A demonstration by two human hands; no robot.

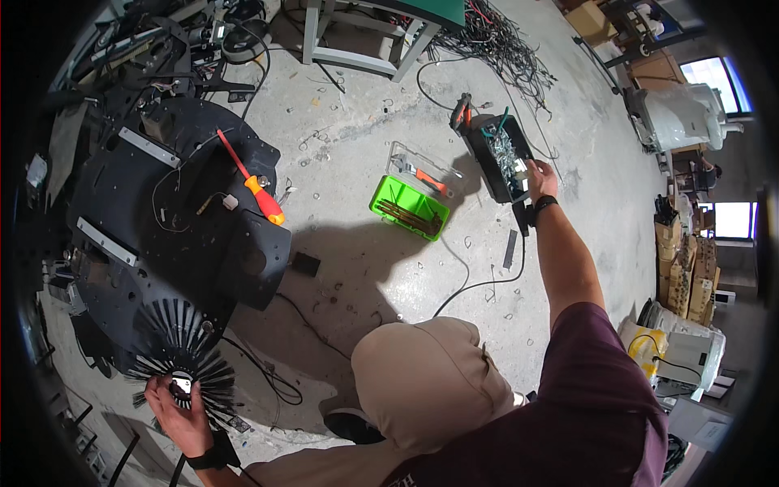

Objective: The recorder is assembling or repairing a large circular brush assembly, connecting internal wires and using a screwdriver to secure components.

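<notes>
At the lower left, my left hand (182, 420) has its fingers curled round the hub of a round brush (213, 357) with black bristles. The brush is at the near end of a large black machine base (195, 235). Out to the right, my right hand (541, 180) reaches over the near end of a black bin (491, 166) full of small metal hardware (505, 150). Its fingers are drawn together beside a pale piece at the bin's edge; what they pinch is too small to make out.
A red and yellow screwdriver (261, 197) lies on the base. Beside the bin are pliers (462, 112), an adjustable wrench (423, 177) on a clear lid, and a green case (410, 209) with bits. Cables (503, 49) heap near a green-topped bench (422, 10). A black cord (487, 282) crosses the floor.
</notes>
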